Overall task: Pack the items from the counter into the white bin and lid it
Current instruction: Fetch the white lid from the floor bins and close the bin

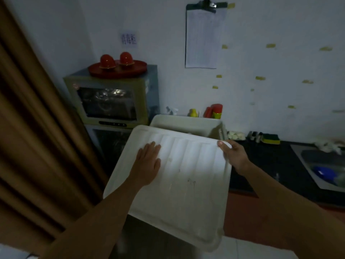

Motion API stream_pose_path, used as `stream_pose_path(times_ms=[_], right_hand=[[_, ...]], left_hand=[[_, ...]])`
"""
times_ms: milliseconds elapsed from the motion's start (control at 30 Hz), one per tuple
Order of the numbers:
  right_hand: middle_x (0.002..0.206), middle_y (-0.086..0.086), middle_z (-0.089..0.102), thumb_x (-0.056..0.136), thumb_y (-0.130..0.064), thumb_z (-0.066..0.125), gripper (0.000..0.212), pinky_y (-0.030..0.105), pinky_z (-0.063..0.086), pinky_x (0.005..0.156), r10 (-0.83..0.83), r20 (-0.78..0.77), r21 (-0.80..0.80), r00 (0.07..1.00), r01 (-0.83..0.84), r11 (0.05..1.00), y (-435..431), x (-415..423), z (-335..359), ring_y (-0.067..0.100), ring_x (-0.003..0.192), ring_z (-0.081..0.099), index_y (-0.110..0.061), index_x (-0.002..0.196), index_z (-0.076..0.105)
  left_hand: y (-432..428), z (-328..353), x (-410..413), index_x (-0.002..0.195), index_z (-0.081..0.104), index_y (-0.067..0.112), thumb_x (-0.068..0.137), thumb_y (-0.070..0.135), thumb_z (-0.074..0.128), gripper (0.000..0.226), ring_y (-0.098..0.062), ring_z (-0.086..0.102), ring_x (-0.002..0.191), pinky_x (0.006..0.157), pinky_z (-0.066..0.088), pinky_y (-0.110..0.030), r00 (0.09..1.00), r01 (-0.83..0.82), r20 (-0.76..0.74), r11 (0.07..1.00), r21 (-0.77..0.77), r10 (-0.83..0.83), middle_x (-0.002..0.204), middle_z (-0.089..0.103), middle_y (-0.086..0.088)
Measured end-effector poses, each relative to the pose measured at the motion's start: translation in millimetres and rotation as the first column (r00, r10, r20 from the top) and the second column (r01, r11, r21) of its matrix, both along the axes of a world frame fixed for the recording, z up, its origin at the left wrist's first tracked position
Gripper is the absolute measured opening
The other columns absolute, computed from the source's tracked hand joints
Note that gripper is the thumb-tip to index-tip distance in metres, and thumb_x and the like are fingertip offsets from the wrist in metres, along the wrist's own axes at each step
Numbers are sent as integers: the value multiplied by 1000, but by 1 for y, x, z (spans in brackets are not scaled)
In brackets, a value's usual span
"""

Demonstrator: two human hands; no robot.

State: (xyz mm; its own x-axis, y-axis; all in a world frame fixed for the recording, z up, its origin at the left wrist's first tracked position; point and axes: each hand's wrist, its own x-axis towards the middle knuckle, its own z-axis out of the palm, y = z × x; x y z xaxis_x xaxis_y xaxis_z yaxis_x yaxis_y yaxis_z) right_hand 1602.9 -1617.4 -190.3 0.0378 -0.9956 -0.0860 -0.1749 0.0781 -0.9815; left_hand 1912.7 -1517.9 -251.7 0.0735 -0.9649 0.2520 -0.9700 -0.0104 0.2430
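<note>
A large white ribbed lid (179,184) lies tilted over the white bin (186,123), covering most of it; only the bin's far rim and right wall show. My left hand (148,161) rests flat on the lid's upper left part, fingers straight. My right hand (233,156) grips the lid's far right corner, thumb on top and fingers under the edge. What lies inside the bin is hidden.
A dark counter (270,165) runs right, with a green-yellow sponge (270,138), small white pieces (236,135) and a sink (324,165). Red and yellow bottles (214,111) stand behind the bin. A cabinet (110,101) with a red tray stands left, beside a brown curtain (33,128).
</note>
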Motion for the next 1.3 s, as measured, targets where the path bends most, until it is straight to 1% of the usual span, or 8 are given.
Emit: stream_pose_path(times_ms=[267, 500, 633, 733, 900, 1033, 1133, 1300], right_hand=[[85, -3, 66, 90, -31, 68, 21, 30, 47, 77, -47, 21, 9, 999, 47, 999, -97, -46, 0, 16, 79, 61, -13, 101, 69], [105, 4, 65, 90, -35, 65, 34, 34, 50, 83, 4, 19, 44, 1000, -5, 999, -162, -50, -11, 23, 95, 60, -12, 114, 66], [109, 3, 60, 92, -39, 61, 40, 32, 44, 80, 28, -50, 45, 998, -26, 999, -189, -53, -14, 21, 97, 56, -12, 121, 64], [111, 6, 59, 92, -39, 61, 42, 32, 43, 80, 19, -88, 38, 996, -16, 999, -206, -46, -15, 22, 97, 55, -9, 121, 64], [104, 7, 57, 94, -37, 59, 42, 32, 42, 77, 11, -186, -8, 982, -13, 1000, -222, -25, -23, 22, 94, 54, -5, 120, 62], [113, 11, 61, 90, -39, 61, 43, 34, 46, 76, -48, -191, 7, 980, 50, 999, -238, -9, -33, 25, 96, 57, -7, 119, 60], [121, 13, 58, 93, -30, 56, 40, 35, 43, 80, -65, -189, 11, 980, 69, 998, -247, -1, -42, 24, 101, 53, -5, 125, 55], [122, 13, 60, 96, -17, 46, 33, 34, 42, 81, -77, -309, -50, 948, 65, 997, -269, 5, -47, 22, 100, 52, -4, 124, 57]], left_hand=[[-85, 4, -50, 154, 6, 26, 102, 37, 22, 56, -16, -6, 150, 122, -2, -38, 1000, 1, 31, 999, 43, -3, 163, -2, 1], [-132, -3, -87, 154, 6, 28, 102, 39, 17, 54, -18, -7, 150, 120, -8, -34, 999, 0, 52, 999, 51, -3, 163, -7, 0], [-152, -1, -93, 154, 4, 26, 92, 47, -1, 65, -19, -7, 150, 121, -8, -35, 995, 16, 102, 998, 58, -21, 163, -4, -1], [-169, -1, -87, 154, 4, 24, 91, 48, -4, 68, -19, -7, 150, 121, -8, -36, 994, 25, 103, 998, 64, -32, 163, -4, -1], [-193, -11, -67, 154, 4, 27, 96, 45, 6, 60, -17, -9, 149, 120, -9, -35, 997, 19, 72, 996, 87, -25, 163, -5, 1], [-206, -15, -54, 154, 9, 28, 103, 39, 17, 53, -17, -8, 149, 121, -8, -37, 1000, -2, 16, 992, 126, 0, 163, -5, 1], [-213, -16, -53, 154, 8, 26, 103, 39, 18, 54, -18, -9, 149, 122, -6, -39, 1000, 1, -24, 988, 154, 3, 163, -7, 0], [-230, -19, -54, 154, 7, 22, 102, 38, 18, 55, -19, -7, 150, 122, -4, -40, 1000, -1, -4, 988, 153, 2, 163, -4, -2]])
